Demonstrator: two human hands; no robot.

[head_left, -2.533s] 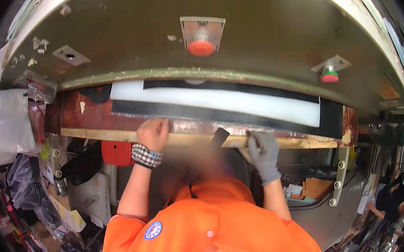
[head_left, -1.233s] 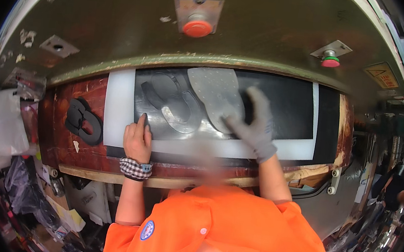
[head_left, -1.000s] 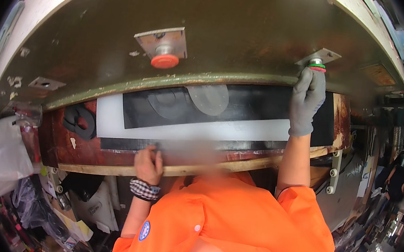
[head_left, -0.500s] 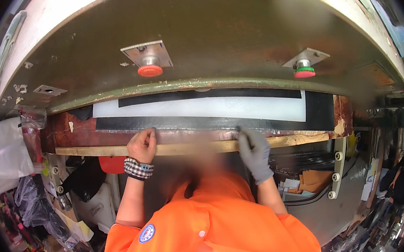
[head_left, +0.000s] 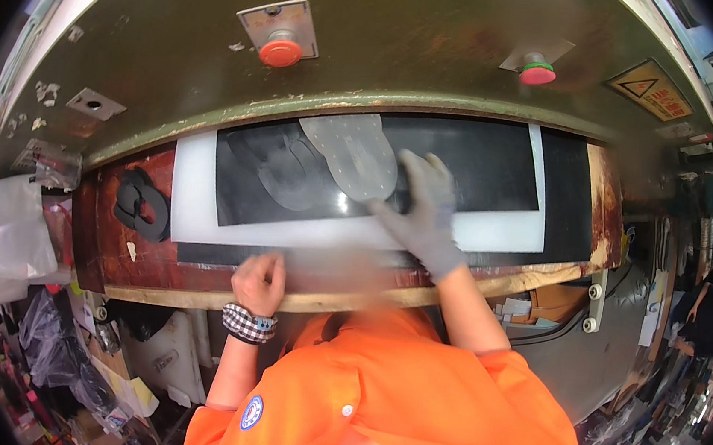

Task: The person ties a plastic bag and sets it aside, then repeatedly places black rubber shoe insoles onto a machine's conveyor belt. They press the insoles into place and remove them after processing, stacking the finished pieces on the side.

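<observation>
A grey sole-shaped plate (head_left: 354, 158) dotted with small marks lies on a black sheet (head_left: 481, 179), its far end running under the machine's beam. My right hand (head_left: 427, 216), in a grey glove, reaches to its right edge. The thumb and fingers are spread apart around the near right corner of the plate, and whether they grip it is unclear. To the plate's left, a sole outline (head_left: 288, 173) shows in the black sheet. My bare left hand (head_left: 259, 283) rests by the table's front edge, fingers curled in, nothing visible in them.
Beneath the black sheet lies a white board (head_left: 196, 190) on a black mat (head_left: 572, 192). Loose black cut pieces (head_left: 144, 205) sit at the left of the dark red table. Above hangs a green machine beam (head_left: 407, 56) with a red push button (head_left: 280, 49) and a green-ringed one (head_left: 538, 71).
My right hand has moved forward from the table edge to the sole-shaped plate, which now shows. More of the black sheet and board is visible. My left hand stays near the edge.
</observation>
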